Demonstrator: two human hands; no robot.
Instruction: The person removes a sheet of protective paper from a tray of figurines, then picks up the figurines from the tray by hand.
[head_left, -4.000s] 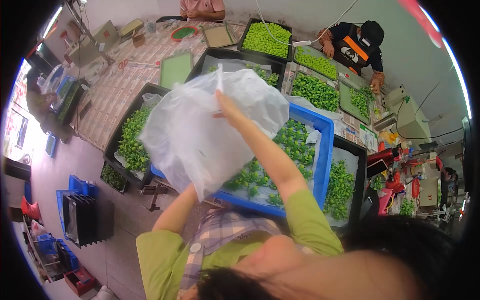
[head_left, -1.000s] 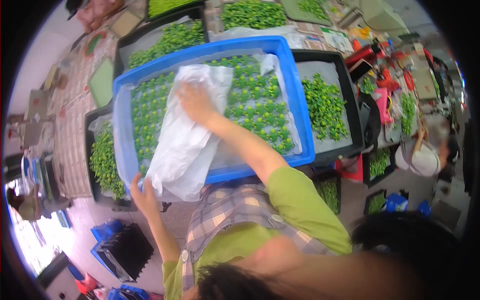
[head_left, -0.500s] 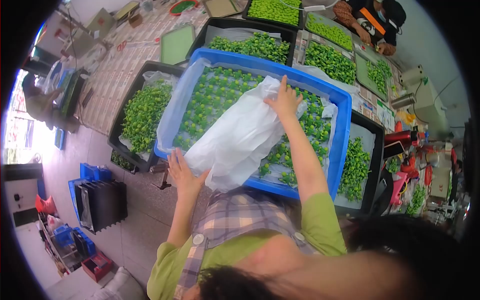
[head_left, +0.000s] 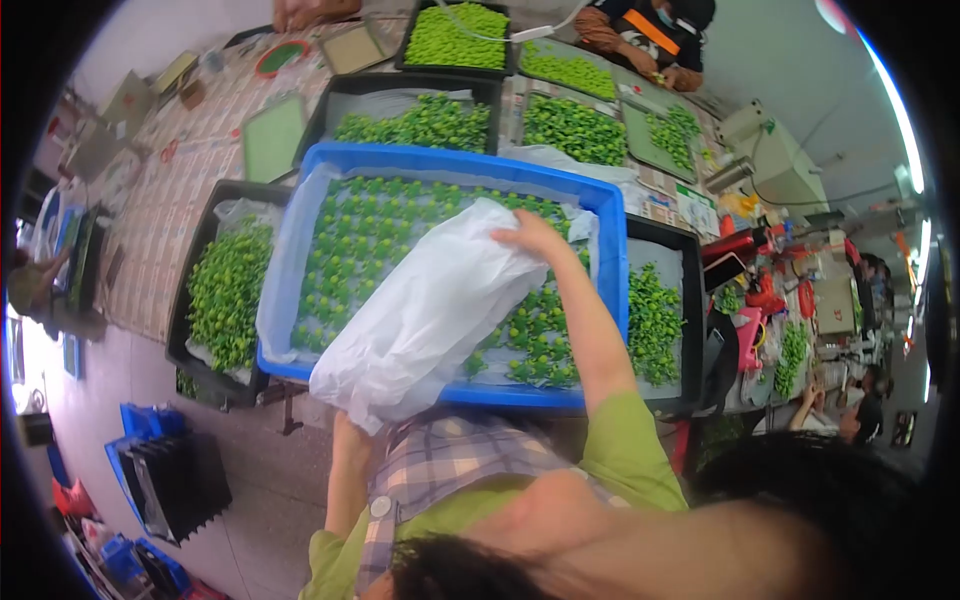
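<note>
A large blue tray point(head_left: 617, 300) is in front of me, its bottom dotted with rows of small green flower-like pieces point(head_left: 380, 220). A crumpled white sheet point(head_left: 420, 310), thin like plastic or tissue, lies diagonally across it and hangs over the near edge. My right hand point(head_left: 532, 238) grips the sheet's upper right part, fingers bent onto it. The sheet's lower left end covers my left hand; only the left forearm point(head_left: 350, 460) shows below it, so those fingers are hidden. More thin white lining shows along the tray's inner sides.
Black trays of green pieces stand left point(head_left: 180, 330), behind point(head_left: 325, 110) and right point(head_left: 690, 330) of the blue tray. A green board point(head_left: 275, 138) lies at the back left. Across the table, a person in dark clothes point(head_left: 640, 45) works over green trays. Black crates point(head_left: 180, 490) stand on the floor.
My left hand has gone under the sheet's near end. My right hand's spread fingers have closed onto the sheet. The view has shifted, so the tray appears farther left and lower.
</note>
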